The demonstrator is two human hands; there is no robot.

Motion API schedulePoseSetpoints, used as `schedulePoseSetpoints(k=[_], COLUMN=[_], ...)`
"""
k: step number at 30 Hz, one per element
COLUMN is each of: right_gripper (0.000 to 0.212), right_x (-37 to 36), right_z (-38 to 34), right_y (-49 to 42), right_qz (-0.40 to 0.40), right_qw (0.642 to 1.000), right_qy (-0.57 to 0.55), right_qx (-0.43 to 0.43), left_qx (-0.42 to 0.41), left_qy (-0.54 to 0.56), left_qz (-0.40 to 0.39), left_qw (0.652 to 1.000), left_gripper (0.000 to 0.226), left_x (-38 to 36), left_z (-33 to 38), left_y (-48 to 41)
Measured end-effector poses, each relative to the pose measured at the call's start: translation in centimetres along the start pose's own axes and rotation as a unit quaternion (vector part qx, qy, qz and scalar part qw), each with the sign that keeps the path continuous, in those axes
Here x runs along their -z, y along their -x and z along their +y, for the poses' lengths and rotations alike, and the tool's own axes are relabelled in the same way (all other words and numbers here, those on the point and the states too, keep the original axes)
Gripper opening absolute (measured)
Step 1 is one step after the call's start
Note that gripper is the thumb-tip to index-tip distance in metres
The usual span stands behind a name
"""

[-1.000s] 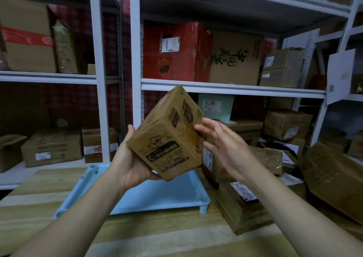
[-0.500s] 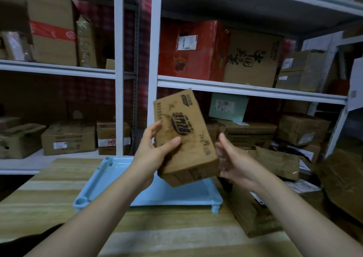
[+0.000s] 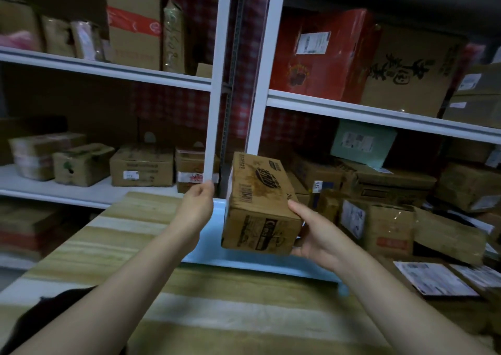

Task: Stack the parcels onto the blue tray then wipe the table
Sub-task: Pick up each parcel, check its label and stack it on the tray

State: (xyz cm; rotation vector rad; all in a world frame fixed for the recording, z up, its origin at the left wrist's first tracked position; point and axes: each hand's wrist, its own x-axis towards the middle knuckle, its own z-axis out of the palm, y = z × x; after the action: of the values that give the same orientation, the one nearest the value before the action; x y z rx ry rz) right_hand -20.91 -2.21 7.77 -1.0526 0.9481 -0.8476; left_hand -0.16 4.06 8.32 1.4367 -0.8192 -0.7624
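Parcel storeroom, shelves (image 3: 379, 112) crammed with cartons (image 3: 142, 166)

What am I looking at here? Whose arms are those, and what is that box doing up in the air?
A person wears a camera on their head, so you see what they see, looking down at their own arms. The right hand holds a brown cardboard parcel from below and the side. The left hand is beside it, not touching. Under the parcel lies a blue tray on a wooden table. More parcels are piled on the right, and shelves of boxes stand behind.
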Motion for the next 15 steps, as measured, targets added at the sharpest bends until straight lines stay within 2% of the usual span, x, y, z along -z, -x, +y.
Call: schedulePoseSetpoints(k=[2,5,7,15], right_gripper=[0.024,0.025,0.023,0.026], right_x=[-1.5,-3.9,-5.4,-9.0], right_z=[0.9,2.0,2.8,4.9], right_y=[-0.9,-2.2,-3.0,-5.1], right_qz=[-0.002,-0.015,-0.013,-0.011], right_qw=[1.0,0.999,0.998,0.998], right_qy=[-0.009,-0.01,-0.014,-0.01], right_qx=[-0.021,-0.048,-0.057,-0.068], left_qx=[0.027,0.067,0.086,0.092], left_qy=[-0.049,-0.118,-0.135,-0.224], left_qz=[0.023,0.039,0.039,-0.046], left_qw=[0.998,0.99,0.986,0.969], left_gripper=[0.022,0.039,0.043,0.069], left_x=[1.5,3.6,4.5,6.6], left_z=[-1.4,-3.5,-4.4,-5.9], left_y=[-0.8,-1.7,-2.0,-2.2])
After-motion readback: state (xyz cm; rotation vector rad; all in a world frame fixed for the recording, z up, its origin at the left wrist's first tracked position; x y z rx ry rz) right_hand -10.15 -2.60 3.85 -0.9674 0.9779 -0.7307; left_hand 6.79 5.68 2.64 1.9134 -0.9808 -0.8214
